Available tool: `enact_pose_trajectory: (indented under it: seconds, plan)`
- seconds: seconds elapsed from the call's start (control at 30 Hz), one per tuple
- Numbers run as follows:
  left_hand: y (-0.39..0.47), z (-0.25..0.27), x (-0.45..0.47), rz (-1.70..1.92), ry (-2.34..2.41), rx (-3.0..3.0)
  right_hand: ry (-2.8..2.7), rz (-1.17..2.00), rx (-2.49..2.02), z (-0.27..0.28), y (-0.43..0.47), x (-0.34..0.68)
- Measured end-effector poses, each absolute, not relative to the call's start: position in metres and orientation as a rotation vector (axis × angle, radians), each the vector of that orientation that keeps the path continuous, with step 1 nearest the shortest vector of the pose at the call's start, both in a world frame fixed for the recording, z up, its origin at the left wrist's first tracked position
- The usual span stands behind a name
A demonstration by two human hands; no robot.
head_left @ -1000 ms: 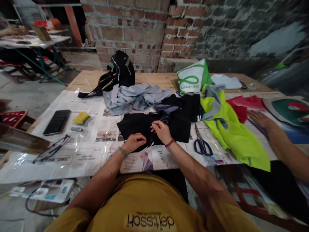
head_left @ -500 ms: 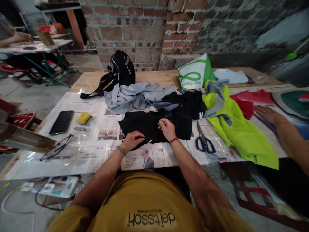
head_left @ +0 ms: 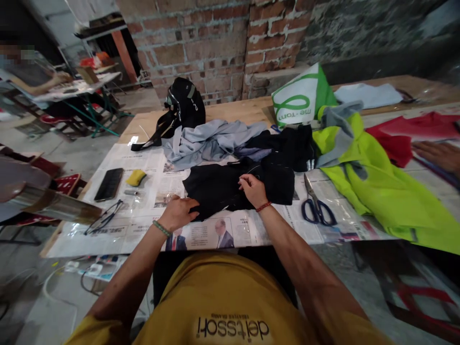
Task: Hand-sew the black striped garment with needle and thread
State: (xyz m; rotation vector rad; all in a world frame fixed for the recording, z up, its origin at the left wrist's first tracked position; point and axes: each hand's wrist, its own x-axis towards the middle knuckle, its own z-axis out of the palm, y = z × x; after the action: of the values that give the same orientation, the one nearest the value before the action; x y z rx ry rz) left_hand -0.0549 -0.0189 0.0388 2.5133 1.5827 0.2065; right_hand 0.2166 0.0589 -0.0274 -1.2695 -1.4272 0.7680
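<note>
A piece of black cloth (head_left: 212,184) lies spread in front of me on the newspaper-covered table (head_left: 143,235). At its left edge is my left hand (head_left: 178,213), its fingers stretched out and the tips touching the cloth. My right hand (head_left: 254,190) is over the cloth's middle, thumb and fingers pinched together; what they hold is too small to make out. A thin pale line, perhaps thread, shows on the cloth just beyond those fingers. Scissors with dark blue handles (head_left: 318,208) lie to the right of my right hand.
Left are a phone (head_left: 109,184), a yellow sponge (head_left: 135,178), glasses (head_left: 104,218) and a metal flask (head_left: 53,203). Behind lie grey cloth (head_left: 212,141), a black bag (head_left: 185,103) and a green-white bag (head_left: 298,103). At right: a neon yellow garment (head_left: 388,196) and another person's hand (head_left: 438,155).
My left hand has moved left to the cloth's edge and its fingers have spread. My right hand keeps its pinch over the cloth. The view has shifted and tilted slightly.
</note>
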Motion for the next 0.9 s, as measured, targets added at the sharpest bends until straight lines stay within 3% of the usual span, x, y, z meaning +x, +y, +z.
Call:
enact_pose_trajectory:
  seconds: [0.23,0.4,0.5,0.7,0.9]
  plan:
    - [-0.036,0.027,-0.079,0.543,1.554,2.162,-1.444,0.784,-1.248,-0.029,0.061,0.219]
    - [-0.029,0.017,-0.075,0.762,1.820,2.308,-1.464,0.785,-1.240,-0.031,0.061,0.220]
    - [-0.019,0.026,-0.055,0.852,1.740,2.370,-1.476,0.778,-1.240,-0.031,0.061,0.220]
    - [0.002,0.030,-0.008,0.626,1.379,2.199,-1.443,0.754,-1.256,-0.030,0.061,0.219]
    - [0.012,0.012,0.006,0.388,1.377,2.296,-1.305,0.754,-1.288,-0.035,0.071,0.225]
